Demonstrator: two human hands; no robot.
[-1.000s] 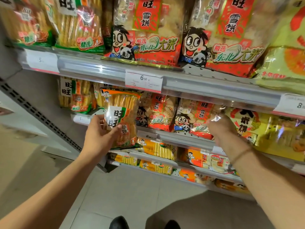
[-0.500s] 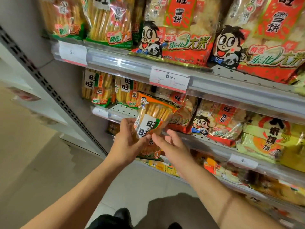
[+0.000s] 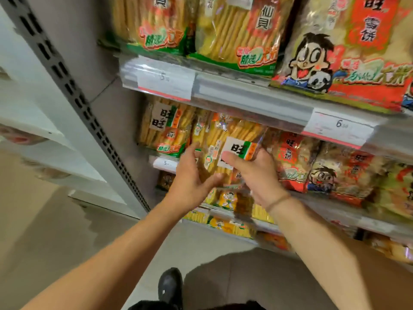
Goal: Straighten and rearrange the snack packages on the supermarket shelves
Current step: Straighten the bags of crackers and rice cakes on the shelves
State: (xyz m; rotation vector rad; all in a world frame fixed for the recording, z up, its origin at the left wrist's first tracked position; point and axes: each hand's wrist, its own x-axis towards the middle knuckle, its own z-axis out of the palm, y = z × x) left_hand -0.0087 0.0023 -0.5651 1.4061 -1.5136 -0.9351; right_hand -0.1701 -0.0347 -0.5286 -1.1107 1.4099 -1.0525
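A yellow rice-cracker pack (image 3: 232, 135) with a white, green and orange label is held at the front of the middle shelf (image 3: 257, 97). My left hand (image 3: 190, 177) holds its left edge, thumb across the lower front. My right hand (image 3: 254, 171) grips its right side, thumb pressed on the label. Just left of it stands a matching yellow pack (image 3: 165, 128). Red snow-cracker packs (image 3: 292, 159) stand to the right of my hands.
Large yellow packs (image 3: 234, 30) and a large red pack (image 3: 348, 52) fill the top shelf above price tags (image 3: 165, 79). A grey slotted upright (image 3: 73, 92) bounds the shelves on the left. Lower shelves carry small yellow packs (image 3: 225, 200). The floor lies below.
The yellow pack has moved up and back toward the middle shelf, beside the matching pack. My right hand has come from the red packs onto its right side. The view has swung left.
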